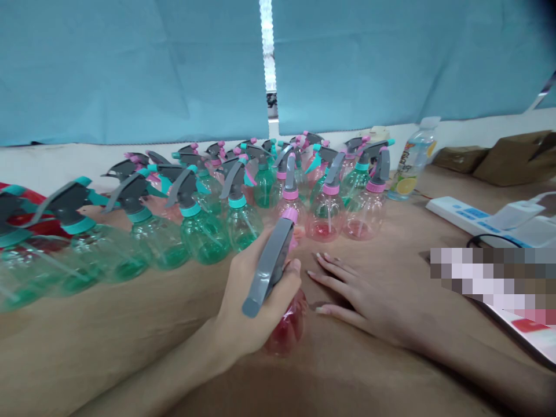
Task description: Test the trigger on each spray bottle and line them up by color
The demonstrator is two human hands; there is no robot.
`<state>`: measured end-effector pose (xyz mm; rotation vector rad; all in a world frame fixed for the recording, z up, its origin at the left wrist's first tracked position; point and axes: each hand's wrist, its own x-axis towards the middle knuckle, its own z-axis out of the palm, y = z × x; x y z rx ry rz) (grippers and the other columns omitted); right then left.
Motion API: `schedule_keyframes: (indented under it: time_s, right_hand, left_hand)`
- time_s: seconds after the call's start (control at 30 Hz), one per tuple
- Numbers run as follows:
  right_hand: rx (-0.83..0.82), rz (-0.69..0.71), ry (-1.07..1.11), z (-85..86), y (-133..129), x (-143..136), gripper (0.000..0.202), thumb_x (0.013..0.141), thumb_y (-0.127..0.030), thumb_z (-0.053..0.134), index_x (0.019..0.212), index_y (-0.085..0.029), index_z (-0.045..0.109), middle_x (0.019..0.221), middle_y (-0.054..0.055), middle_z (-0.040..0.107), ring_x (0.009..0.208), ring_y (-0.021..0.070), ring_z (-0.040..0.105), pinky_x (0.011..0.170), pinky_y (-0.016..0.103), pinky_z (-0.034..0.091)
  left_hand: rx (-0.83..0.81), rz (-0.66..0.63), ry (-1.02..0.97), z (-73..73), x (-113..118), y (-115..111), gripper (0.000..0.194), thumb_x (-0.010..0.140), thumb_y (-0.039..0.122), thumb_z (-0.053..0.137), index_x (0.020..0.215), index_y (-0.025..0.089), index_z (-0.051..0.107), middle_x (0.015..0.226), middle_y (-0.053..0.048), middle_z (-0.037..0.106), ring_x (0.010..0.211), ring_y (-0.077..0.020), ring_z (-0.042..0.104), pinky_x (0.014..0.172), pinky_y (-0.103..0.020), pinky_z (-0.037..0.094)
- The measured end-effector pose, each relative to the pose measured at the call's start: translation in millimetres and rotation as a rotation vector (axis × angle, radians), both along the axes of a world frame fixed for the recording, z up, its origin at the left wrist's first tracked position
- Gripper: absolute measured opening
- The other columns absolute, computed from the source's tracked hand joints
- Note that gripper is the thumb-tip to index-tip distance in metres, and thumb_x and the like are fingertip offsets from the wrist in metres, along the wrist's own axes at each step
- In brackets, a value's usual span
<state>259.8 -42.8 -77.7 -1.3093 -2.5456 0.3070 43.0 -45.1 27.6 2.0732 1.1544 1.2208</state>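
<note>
**Workshop or stockroom, likely**

Brown tabletop [125,330] crowded with near-identical spray bottles [205,240], green and pink, lined up in rows. Blue sheeting [130,69] behind; power strip [463,215] with plugs [515,214], brown packages [515,157] at right. Exact type can't be told.

Cannot see all of the pink bottle [271,260] behind the left hand [238,295], nor the green bottle [19,269] cut by the frame's left edge, nor what the pixelated patch [490,284], lower right, covers.

Passage ahead of the left hand [238,292] is blocked by bottles [244,227], but leftward a lane's left free across the table [143,324]!
</note>
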Motion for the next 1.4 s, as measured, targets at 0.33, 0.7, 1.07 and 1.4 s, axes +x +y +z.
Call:
schedule_keyframes:
  time_s: [0.33, 0.7, 1.07, 1.4]
  right_hand:
    - [0.008, 0.001, -0.015, 0.3, 0.1, 0.4, 0.066, 0.094, -0.061, 0.038, 0.145, -0.019, 0.041, 0.155, 0.014, 0.025, 0.143, 0.0297, 0.021, 0.113, 0.052, 0.026]
    - [0.011, -0.001, 0.005, 2.4, -1.1, 0.1, 0.065, 0.093, -0.061, 0.04, 0.143, -0.019, 0.043, 0.154, 0.014, 0.028, 0.142, 0.0299, 0.022, 0.113, 0.053, 0.026]
    - [-0.01, -0.012, 0.049, 1.0, -0.6, -0.6, 0.064, 0.092, -0.059, 0.045, 0.142, -0.02, 0.045, 0.154, 0.014, 0.028, 0.142, 0.0314, 0.024, 0.113, 0.053, 0.026]
    - [0.0, -0.01, 0.034, 0.9, -1.4, 0.2, 0.063, 0.093, -0.059, 0.043, 0.143, -0.02, 0.044, 0.154, 0.013, 0.028, 0.142, 0.0303, 0.024, 0.113, 0.053, 0.026]
  left_hand:
    - [0.049, -0.015, 0.025, 0.0, 0.4, 0.3, 0.008, 0.077, 0.019, 0.048, 0.075, 0.025, 0.044, 0.065, 0.004, 0.045, 0.056, -0.0149, 0.044, 0.055, -0.028, 0.043]
    - [0.042, -0.019, 0.019, -5.0, -1.3, 2.1, 0.007, 0.079, 0.02, 0.048, 0.075, 0.025, 0.047, 0.066, 0.004, 0.045, 0.057, -0.0152, 0.044, 0.056, -0.029, 0.041]
    - [0.061, -0.012, 0.029, -1.9, 0.2, 1.3, 0.006, 0.078, 0.02, 0.049, 0.076, 0.025, 0.048, 0.065, 0.004, 0.047, 0.056, -0.0149, 0.045, 0.055, -0.029, 0.043]
    - [-0.01, -0.051, 0.023, 1.5, -2.1, 2.4, 0.002, 0.082, 0.023, 0.05, 0.083, 0.024, 0.051, 0.069, 0.003, 0.053, 0.06, -0.0153, 0.052, 0.06, -0.03, 0.047]
